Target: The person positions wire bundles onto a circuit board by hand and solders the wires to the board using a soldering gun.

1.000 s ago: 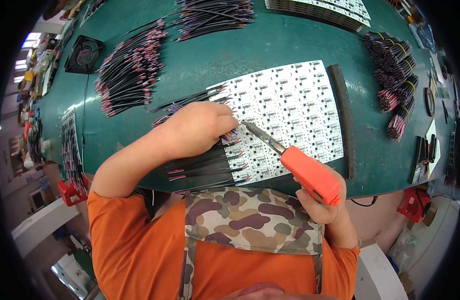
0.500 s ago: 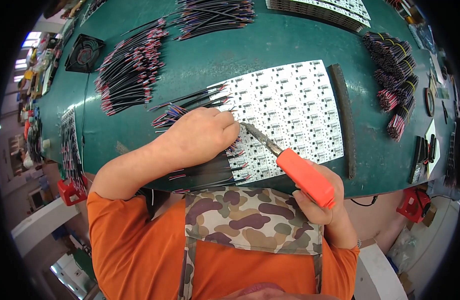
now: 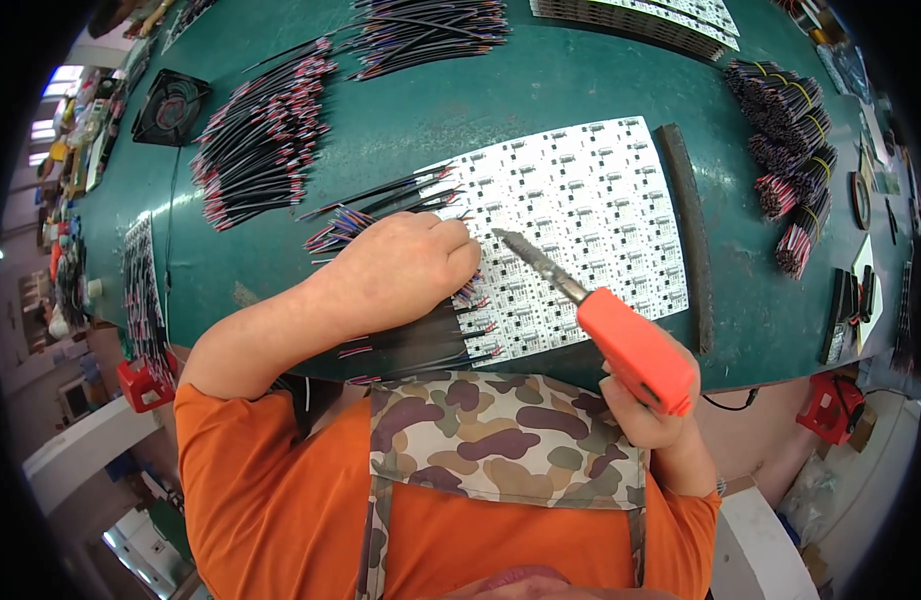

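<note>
A white panel of small circuit boards (image 3: 590, 220) lies on the green table, with black-sleeved cables along its left edge. My left hand (image 3: 410, 265) is closed over that edge, fingers curled round short cables (image 3: 332, 236) whose coloured ends stick out to its left and right. The fingertips are partly hidden beneath the hand. In my right hand (image 3: 652, 420) is a soldering iron (image 3: 635, 350) with a red pistol-shaped handle. Its dark tip hangs over the panel, a little to the right of my left hand and apart from it.
Loose cables (image 3: 265, 135) lie in heaps at far left and far middle (image 3: 430, 40). Stacked panels (image 3: 640, 25) stand at the back. A dark bar (image 3: 686, 240) borders the panel's right side. Tied cable bundles (image 3: 780, 120) sit at right, a black fan (image 3: 171, 106) at left.
The soldering iron's tip has pulled away from my left fingers, and my right hand has shifted slightly right with it. My left hand stays nearly still on the cables.
</note>
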`<action>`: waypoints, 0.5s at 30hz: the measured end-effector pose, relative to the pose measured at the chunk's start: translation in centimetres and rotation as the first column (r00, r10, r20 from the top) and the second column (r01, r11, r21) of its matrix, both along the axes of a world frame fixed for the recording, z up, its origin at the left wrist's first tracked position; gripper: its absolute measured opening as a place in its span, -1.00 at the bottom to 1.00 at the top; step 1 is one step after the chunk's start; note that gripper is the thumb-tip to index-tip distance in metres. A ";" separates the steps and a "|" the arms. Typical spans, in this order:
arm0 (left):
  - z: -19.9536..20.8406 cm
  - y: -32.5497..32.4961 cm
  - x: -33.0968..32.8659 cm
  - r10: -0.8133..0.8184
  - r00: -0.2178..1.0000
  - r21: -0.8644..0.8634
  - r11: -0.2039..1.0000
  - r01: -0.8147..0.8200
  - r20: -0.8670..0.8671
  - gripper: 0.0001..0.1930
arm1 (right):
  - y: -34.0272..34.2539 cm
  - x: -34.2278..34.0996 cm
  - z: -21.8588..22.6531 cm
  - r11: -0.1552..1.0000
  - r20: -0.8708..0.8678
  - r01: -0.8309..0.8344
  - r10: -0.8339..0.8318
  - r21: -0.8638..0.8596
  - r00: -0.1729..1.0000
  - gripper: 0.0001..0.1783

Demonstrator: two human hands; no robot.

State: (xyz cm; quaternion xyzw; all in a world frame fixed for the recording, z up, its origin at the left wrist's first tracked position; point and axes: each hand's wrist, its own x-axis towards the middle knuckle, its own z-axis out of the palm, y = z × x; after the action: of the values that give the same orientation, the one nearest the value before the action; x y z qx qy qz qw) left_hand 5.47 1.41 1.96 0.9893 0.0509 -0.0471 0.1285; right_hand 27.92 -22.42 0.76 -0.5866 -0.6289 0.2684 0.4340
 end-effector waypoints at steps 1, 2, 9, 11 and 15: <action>0.0 0.0 0.0 0.003 1.000 0.001 1.000 -0.003 -0.003 -0.74 | -0.2 0.0 0.0 1.000 -0.001 0.001 -0.001 0.001 1.000 -0.49; 0.1 0.0 0.1 0.005 1.000 0.002 1.000 -0.005 -0.005 -0.75 | -0.5 -0.1 0.1 0.999 -0.026 0.028 -0.029 -0.023 0.999 -0.51; 1.1 0.4 -0.3 0.118 0.988 -0.099 0.989 -0.108 0.104 -0.63 | -1.0 0.2 -0.2 0.999 -0.001 0.030 -0.030 -0.026 1.000 -0.50; 1.7 0.4 -0.3 0.153 0.978 -0.048 0.988 -0.148 0.140 -0.55 | -1.2 0.1 -0.2 0.999 -0.007 0.029 -0.029 -0.025 1.000 -0.49; 2.1 0.2 -0.3 0.227 0.958 0.009 0.973 -0.232 0.173 -0.68 | -1.4 0.3 -0.2 0.999 -0.007 0.018 -0.019 -0.033 1.000 -0.47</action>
State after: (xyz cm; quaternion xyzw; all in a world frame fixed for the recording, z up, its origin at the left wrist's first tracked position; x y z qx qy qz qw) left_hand 5.16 1.62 4.04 0.9788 0.1550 0.0540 0.1227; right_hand 28.18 -23.78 0.59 -0.5983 -0.6175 0.2767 0.4291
